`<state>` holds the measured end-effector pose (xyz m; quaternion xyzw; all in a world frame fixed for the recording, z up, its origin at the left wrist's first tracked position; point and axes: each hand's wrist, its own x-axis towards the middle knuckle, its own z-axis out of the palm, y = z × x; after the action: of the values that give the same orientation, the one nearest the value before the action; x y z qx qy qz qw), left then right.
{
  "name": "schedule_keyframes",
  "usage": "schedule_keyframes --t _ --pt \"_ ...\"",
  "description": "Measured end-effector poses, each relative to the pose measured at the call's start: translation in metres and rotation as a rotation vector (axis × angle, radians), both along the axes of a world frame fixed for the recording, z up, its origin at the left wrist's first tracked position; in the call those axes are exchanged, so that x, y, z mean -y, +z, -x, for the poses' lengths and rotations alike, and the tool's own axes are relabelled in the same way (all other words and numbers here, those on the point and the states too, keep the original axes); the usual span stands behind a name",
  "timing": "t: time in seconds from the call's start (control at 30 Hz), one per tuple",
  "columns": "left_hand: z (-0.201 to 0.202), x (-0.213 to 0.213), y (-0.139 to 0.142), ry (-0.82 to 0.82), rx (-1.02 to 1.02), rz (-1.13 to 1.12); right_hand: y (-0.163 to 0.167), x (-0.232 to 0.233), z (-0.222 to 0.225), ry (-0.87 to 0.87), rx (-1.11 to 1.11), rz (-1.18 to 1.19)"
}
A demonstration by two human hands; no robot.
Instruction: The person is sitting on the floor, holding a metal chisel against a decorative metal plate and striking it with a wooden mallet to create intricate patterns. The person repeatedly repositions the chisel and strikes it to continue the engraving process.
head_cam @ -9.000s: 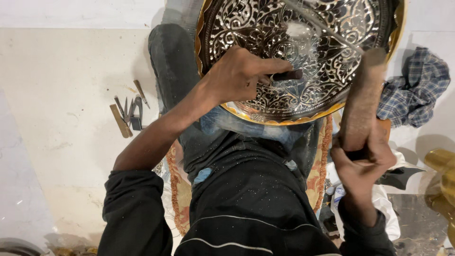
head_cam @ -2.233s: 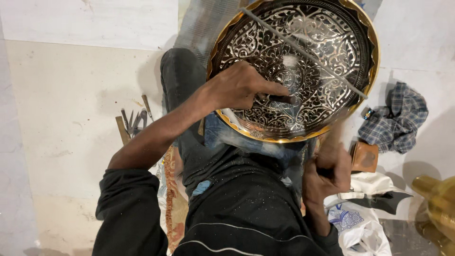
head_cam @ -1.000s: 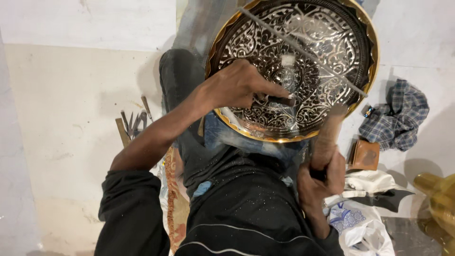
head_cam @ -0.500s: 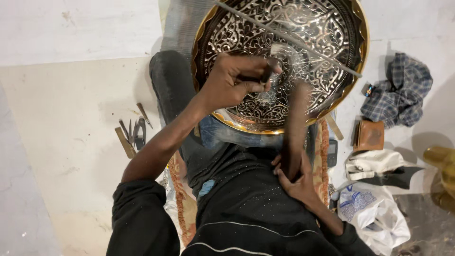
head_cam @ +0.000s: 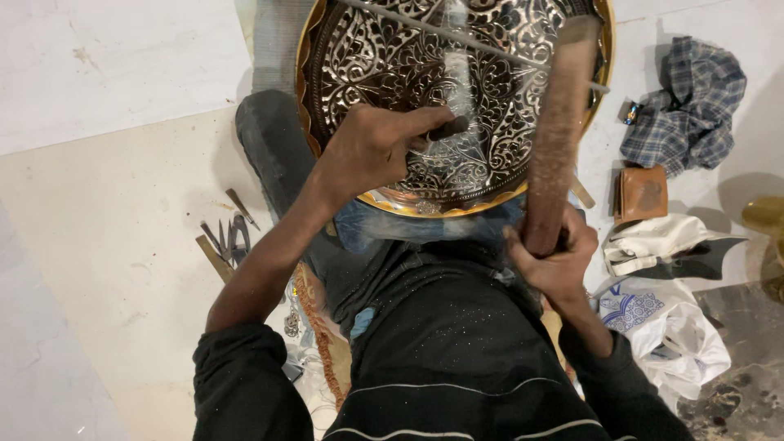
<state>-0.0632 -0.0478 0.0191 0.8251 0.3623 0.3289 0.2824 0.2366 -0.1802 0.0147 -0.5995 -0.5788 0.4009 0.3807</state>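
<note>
In the head view, a large round engraved metal tray [head_cam: 490,90] with a gold-coloured rim leans against the person's lap; its top edge is cut off by the frame. The left hand [head_cam: 371,147] lies on the tray's lower left part, its fingers closed around a short dark chisel [head_cam: 451,128]. Only the chisel's upper end shows past the fingers, and its tip is hidden, so where it meets the metal cannot be made out. The right hand [head_cam: 555,261] is clenched around the bottom of a long wooden mallet [head_cam: 559,122], which rises over the tray's right side; it is motion-blurred and its head is hard to tell from the shaft. A thin metal rod [head_cam: 457,34] crosses the tray's upper part at a slant, its left end lost at the frame's top.

On the floor to the left lies a small cluster of engraving tools [head_cam: 226,241], too small to tell apart. To the right lie a checked cloth [head_cam: 686,102], a small brown leather pouch [head_cam: 641,192], a white bag [head_cam: 653,241] and a crumpled plastic bag [head_cam: 678,339]. A brass-coloured object [head_cam: 768,216] at the right edge is mostly cut off. The person's dark sweater hides the lap and the tray's bottom edge.
</note>
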Motion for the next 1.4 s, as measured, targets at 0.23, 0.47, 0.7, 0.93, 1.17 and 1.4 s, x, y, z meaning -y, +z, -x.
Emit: schedule_keyframes --t 0.23,0.47,0.7,0.93,1.17,1.4 --pt "-0.007 -0.001 -0.009 -0.001 0.033 0.006 0.046 -0.052 -0.008 0.191 0.203 -0.022" --pt "-0.013 -0.01 -0.019 0.003 -0.012 -0.028 0.068 -0.079 -0.011 0.232 0.199 -0.049" --pt "-0.015 -0.012 -0.015 -0.027 0.036 -0.01 0.08 -0.1 -0.019 0.37 0.433 -0.087" --pt "-0.02 -0.017 -0.015 0.013 -0.073 -0.008 0.078 -0.103 -0.015 0.406 0.563 -0.03" --pt "-0.017 -0.015 -0.008 0.013 -0.018 0.0 0.067 -0.101 -0.017 0.369 0.402 -0.016" --pt "-0.011 -0.02 -0.005 -0.013 -0.09 0.033 0.076 -0.097 0.0 0.347 0.32 -0.011"
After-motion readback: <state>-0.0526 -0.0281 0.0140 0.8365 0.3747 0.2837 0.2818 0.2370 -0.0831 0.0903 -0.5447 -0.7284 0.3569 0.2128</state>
